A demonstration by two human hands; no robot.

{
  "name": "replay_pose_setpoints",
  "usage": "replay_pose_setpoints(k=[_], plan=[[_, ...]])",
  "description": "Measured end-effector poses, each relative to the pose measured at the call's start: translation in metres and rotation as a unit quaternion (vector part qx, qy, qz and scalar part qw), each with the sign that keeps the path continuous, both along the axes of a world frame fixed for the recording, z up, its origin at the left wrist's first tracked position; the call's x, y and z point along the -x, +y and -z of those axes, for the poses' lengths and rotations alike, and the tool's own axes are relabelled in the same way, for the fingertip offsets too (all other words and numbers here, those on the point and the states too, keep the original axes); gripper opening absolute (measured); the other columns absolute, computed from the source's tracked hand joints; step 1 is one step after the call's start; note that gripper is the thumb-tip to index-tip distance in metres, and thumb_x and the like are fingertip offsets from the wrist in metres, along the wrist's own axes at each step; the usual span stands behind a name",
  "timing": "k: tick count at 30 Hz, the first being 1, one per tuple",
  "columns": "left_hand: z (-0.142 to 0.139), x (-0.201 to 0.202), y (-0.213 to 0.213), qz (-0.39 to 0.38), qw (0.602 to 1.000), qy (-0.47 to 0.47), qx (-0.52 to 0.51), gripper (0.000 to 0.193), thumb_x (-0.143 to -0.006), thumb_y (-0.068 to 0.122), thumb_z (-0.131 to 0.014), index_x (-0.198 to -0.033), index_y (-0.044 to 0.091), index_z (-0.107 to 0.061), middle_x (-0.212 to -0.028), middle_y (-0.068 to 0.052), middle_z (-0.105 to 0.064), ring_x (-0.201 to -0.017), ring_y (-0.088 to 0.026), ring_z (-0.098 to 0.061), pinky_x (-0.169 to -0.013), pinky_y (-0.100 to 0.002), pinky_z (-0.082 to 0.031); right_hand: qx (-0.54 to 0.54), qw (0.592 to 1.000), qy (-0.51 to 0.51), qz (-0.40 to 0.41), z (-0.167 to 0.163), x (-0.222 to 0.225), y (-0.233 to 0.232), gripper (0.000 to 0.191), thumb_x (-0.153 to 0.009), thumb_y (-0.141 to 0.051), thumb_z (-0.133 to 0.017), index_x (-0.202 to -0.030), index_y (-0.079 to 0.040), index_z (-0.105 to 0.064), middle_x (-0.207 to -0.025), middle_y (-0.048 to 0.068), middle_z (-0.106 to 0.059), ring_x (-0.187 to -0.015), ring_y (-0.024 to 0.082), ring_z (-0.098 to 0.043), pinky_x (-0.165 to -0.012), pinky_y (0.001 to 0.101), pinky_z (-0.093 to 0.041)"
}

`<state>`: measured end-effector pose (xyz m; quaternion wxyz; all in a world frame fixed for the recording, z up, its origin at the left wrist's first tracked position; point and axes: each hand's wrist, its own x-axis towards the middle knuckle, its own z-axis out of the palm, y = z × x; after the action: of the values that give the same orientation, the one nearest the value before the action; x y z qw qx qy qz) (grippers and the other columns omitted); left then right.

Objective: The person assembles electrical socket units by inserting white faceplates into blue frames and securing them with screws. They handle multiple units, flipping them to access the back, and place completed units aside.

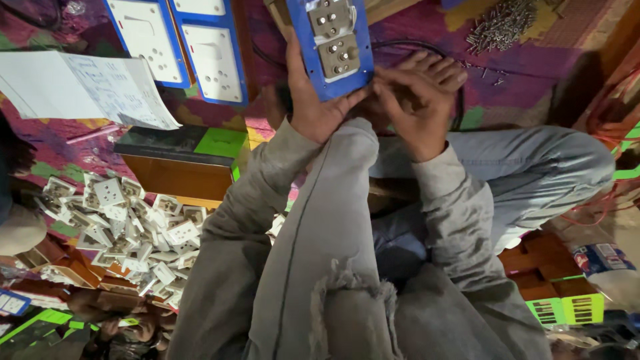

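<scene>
Partly hidden: right hand (417, 100) behind blue switch plate (331, 47).

Your left hand (313, 107) grips the blue switch plate (330, 43) at twelve o'clock; your right hand (417, 100) touches its lower edge. Loose white sockets (127, 230) lie at eight o'clock.

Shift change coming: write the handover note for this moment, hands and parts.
Left hand: holds the blue board upright by its lower edge, back side facing up with two socket backs fitted.
Right hand: fingers bunched at the board's lower right corner; what they pinch is hidden.
Screws: heap at upper right.
Loose sockets: pile at left.
Finished boards: two at upper left.
Done: sockets seated. Left: cannot tell.
</scene>
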<state>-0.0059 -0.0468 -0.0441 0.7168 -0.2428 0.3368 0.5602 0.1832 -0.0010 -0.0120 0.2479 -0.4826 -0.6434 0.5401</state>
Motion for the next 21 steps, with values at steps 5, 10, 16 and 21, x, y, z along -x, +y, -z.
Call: replay_pose_setpoints(k=[5, 10, 16, 21], plan=[[0.006, -0.002, -0.003, -0.018, 1.000, 0.003, 0.018, 0.079, -0.095, 0.077, -0.039, -0.134, 0.012, -0.060, -0.120, -0.009, -0.069, -0.109, -0.029, -0.067, -0.098, -0.053, -0.055, -0.019, 1.000, 0.012, -0.002, 0.006, 0.010, -0.004, 0.017, -0.098, 0.004, -0.078, -0.114, 0.001, -0.074, -0.108, 0.012, -0.072, -0.101, 0.020, -0.068, -0.093, 0.0298, -0.053], [0.012, -0.007, -0.006, -0.036, 0.999, 0.026, -0.029, 0.072, -0.099, 0.073, -0.042, -0.131, 0.011, -0.063, -0.117, -0.009, -0.068, -0.107, -0.027, -0.066, -0.095, -0.052, -0.055, -0.063, 0.997, -0.039, 0.010, 0.008, 0.016, -0.003, 0.019, -0.097, 0.002, -0.081, -0.115, -0.001, -0.075, -0.104, 0.010, -0.065, -0.096, 0.020, -0.064, -0.084, 0.0305, -0.051], [0.014, -0.007, -0.005, -0.061, 0.998, -0.005, -0.013, 0.068, -0.098, 0.070, -0.046, -0.127, 0.011, -0.063, -0.114, -0.009, -0.068, -0.106, -0.026, -0.066, -0.096, -0.048, -0.054, -0.012, 1.000, -0.016, 0.024, 0.013, 0.020, -0.004, 0.018, -0.098, 0.002, -0.082, -0.114, -0.001, -0.076, -0.102, 0.008, -0.061, -0.089, 0.016, -0.059, -0.076, 0.0271, -0.048], [0.014, -0.007, -0.007, -0.070, 0.997, -0.024, -0.013, 0.068, -0.098, 0.069, -0.048, -0.127, 0.010, -0.063, -0.114, -0.008, -0.068, -0.106, -0.025, -0.065, -0.096, -0.046, -0.054, 0.009, 0.999, -0.001, 0.044, 0.020, 0.020, -0.009, 0.018, -0.098, 0.002, -0.082, -0.114, 0.000, -0.076, -0.102, 0.008, -0.060, -0.086, 0.015, -0.059, -0.074, 0.0259, -0.048]])
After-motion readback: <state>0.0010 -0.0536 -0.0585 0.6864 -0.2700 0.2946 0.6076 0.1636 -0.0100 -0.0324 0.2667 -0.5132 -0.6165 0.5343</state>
